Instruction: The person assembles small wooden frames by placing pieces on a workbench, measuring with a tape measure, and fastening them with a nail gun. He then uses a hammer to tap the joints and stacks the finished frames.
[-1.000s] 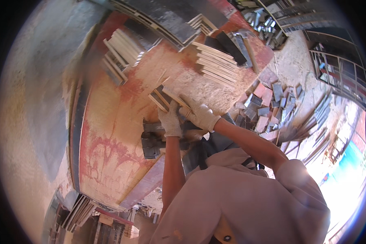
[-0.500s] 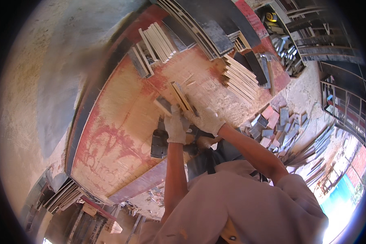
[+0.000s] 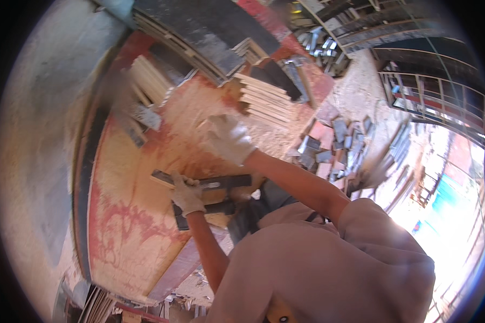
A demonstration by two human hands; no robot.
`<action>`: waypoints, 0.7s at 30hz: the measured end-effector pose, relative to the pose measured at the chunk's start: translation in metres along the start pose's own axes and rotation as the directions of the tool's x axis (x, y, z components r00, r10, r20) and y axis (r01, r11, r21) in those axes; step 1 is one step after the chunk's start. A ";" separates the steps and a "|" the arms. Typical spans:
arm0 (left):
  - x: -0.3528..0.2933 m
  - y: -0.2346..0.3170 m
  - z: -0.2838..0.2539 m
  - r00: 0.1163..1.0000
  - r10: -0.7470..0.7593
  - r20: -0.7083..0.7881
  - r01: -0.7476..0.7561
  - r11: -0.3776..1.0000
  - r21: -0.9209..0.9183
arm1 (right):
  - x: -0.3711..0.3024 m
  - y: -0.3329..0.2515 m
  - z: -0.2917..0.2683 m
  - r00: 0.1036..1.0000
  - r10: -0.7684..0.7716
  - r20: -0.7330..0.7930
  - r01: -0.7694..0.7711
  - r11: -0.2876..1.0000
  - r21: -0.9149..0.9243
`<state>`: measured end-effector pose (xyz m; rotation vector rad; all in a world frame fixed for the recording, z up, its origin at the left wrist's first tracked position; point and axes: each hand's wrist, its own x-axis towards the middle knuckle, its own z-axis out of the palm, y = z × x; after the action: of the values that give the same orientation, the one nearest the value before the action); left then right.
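My left hand (image 3: 187,196), in a whitish work glove, grips a dark-faced wooden strip (image 3: 221,182) near its left end. The strip lies roughly level across the view, over the near part of the worktable. Just below it sits a dark, blocky object (image 3: 218,208), partly covered by the hand and strip; its kind is unclear. My right hand (image 3: 230,141), also gloved and somewhat blurred, is stretched out above the table's middle. Its fingers look apart, with no piece visible in them. A stack of pale-edged wooden strips (image 3: 264,99) lies beyond it.
The red, sawdust-covered worktable (image 3: 124,215) carries more strips (image 3: 151,81) at the far left. Large dark panels (image 3: 194,32) are stacked at the back. Offcuts (image 3: 328,145) lie heaped on the right. A wall (image 3: 32,151) rises along the left.
My hands were together over the wooden pieces; now they are apart. My right hand has moved farther over the table. The strip at my left hand now lies level. The view has shifted.
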<state>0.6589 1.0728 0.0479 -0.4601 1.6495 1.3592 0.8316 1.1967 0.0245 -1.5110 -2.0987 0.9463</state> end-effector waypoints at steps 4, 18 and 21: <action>-0.004 -0.018 0.019 0.998 -0.041 0.036 0.034 0.984 0.174 | -0.064 0.091 -0.072 0.981 0.159 -0.111 -0.194 0.830 -0.523; -0.040 -0.087 0.083 0.939 -0.096 0.331 -0.059 0.901 0.430 | -0.089 0.135 -0.088 0.999 -0.032 -0.024 0.013 0.837 -0.547; -0.044 -0.090 0.086 0.928 -0.070 0.365 -0.081 0.921 0.382 | -0.089 0.109 -0.079 0.993 -0.006 -0.121 -0.025 0.967 -0.255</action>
<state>0.7848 1.1105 0.0358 0.0419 1.5452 1.0045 0.9872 1.1582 0.0087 -1.6576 -2.1923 0.5863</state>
